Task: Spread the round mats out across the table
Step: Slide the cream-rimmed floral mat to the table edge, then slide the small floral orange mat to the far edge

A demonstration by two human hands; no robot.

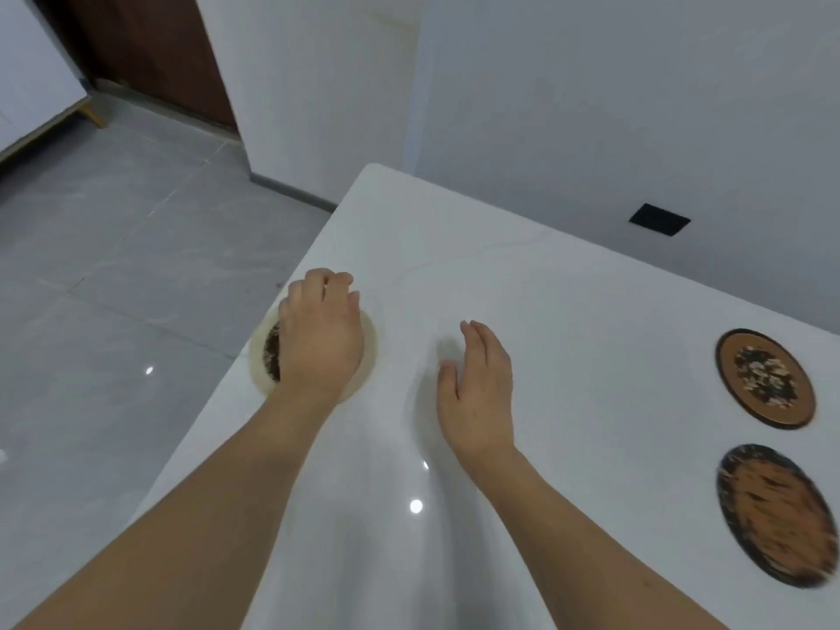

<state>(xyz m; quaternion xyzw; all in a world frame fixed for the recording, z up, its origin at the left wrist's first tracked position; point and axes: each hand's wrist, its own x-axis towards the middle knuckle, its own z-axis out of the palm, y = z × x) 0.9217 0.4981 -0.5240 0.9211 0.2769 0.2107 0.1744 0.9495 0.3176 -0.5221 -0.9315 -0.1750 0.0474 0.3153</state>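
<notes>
Resting palm-down at the table's left edge, the left hand [320, 338] covers most of a cream round mat [370, 345] with a dark patterned centre; its fingers are curled together over the mat's far rim, and whether they grip that rim cannot be told. The mat lies flat on the white glossy table [568, 311], its left side right at the table edge. The right hand [477, 393] is near the middle of the table, fingers straight and pressed together, thumb slightly apart, holding nothing; whether it touches the surface is unclear. Well apart to the right lie two brown round mats with dark rims: the far brown mat [765, 378] shows a speckled dark-and-pale centre, and the near brown mat [777, 516] is blurred, its pattern hard to read. They sit near each other without touching. Three mats show in all. Grey floor tiles [113, 266] lie left of the table, and a black rectangular plate [659, 219] sits on the white wall behind it.
</notes>
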